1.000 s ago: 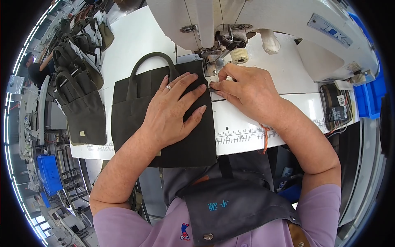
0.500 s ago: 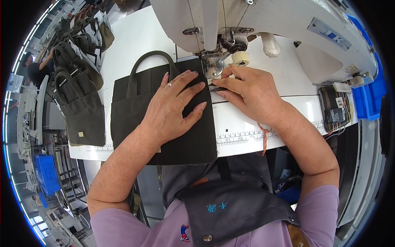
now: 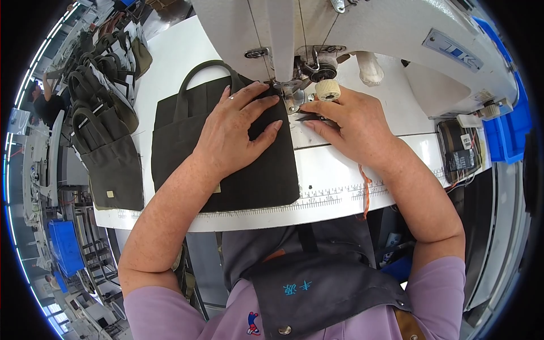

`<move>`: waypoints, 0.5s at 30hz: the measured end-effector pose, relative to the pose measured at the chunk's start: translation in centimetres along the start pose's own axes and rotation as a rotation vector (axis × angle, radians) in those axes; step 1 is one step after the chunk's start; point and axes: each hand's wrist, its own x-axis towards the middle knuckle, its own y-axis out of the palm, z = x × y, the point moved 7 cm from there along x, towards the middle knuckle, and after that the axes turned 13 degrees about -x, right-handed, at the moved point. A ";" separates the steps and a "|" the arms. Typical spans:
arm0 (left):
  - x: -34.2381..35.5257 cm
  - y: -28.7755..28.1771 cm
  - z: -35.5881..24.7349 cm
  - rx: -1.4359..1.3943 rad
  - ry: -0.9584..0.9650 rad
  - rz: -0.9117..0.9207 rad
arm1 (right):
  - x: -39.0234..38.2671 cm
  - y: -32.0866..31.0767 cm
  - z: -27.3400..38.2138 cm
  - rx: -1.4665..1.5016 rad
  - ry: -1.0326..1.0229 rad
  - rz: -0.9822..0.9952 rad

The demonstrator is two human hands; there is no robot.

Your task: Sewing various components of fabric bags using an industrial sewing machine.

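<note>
A dark olive fabric bag [image 3: 255, 184] with a looped handle [image 3: 182, 96] lies flat, its right edge running up to the presser foot [image 3: 292, 105] of a white sewing machine [image 3: 391, 34]. My left hand [image 3: 235, 124] rests open on the bag, fingers spread and pressing its upper right part. Just right of the foot, my right hand [image 3: 357, 124] is closed around small dark thread snips [image 3: 309, 118]; their pointed tip shows, the rest is inside my fingers. An orange cord [image 3: 366, 195] hangs below that hand. The needle tip cannot be made out.
Several similar olive bags [image 3: 113, 170] are stacked along the table's left side. A printed ruler strip [image 3: 328, 197] follows the front table edge. A dark control box [image 3: 458, 150] and blue bins [image 3: 507, 139] stand right. Another person [image 3: 46, 105] is far left.
The bag has slid away from me, toward the machine, and its bottom edge now lies behind the table's front edge. My left hand moved with it; the snips' tip shows more clearly.
</note>
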 end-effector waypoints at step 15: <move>0.5 -0.1 0.5 0.012 0.000 0.018 | -0.1 0.4 -0.5 0.015 0.022 0.004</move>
